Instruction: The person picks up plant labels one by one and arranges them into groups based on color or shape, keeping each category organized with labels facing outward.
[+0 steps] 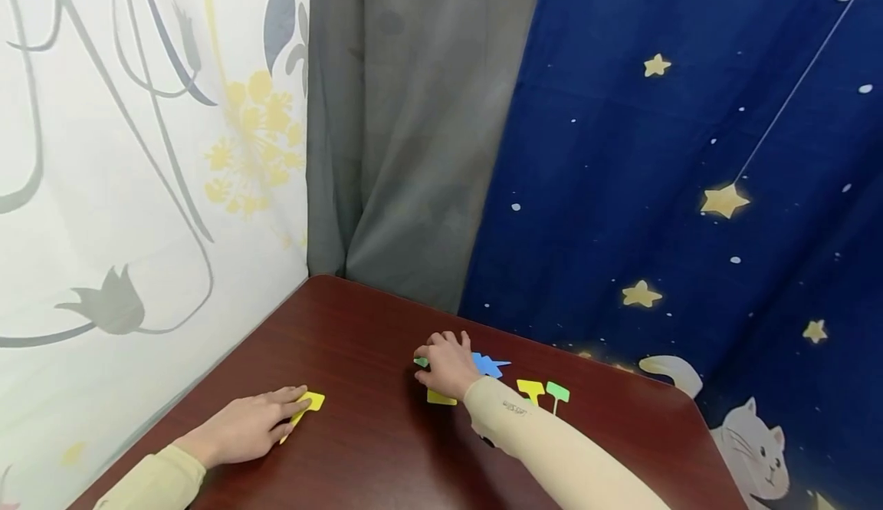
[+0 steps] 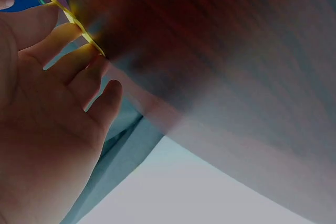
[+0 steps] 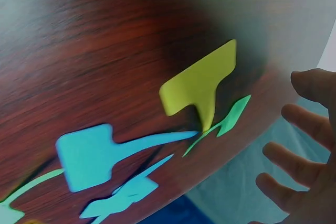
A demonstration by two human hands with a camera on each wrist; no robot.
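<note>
My left hand (image 1: 251, 424) pinches a yellow T-shaped plant label (image 1: 315, 400) between thumb and fingers at the left of the table. In the left wrist view, this label shows edge-on as a thin yellow strip (image 2: 79, 23) at the fingertips. My right hand (image 1: 448, 364) hangs over the loose labels with its fingers spread and nothing between them. A yellow label (image 3: 199, 82) and a green label (image 3: 234, 116) lie closest to its fingers (image 3: 294, 163). Blue labels (image 3: 86, 156) lie farther from the fingertips in the right wrist view.
The dark red-brown table (image 1: 352, 433) has a rounded far corner. Right of my right forearm lie another yellow label (image 1: 530, 389) and a green one (image 1: 558, 393). White (image 1: 172, 226), grey (image 1: 414, 149) and blue starry curtains (image 1: 586, 149) hang around the table edges.
</note>
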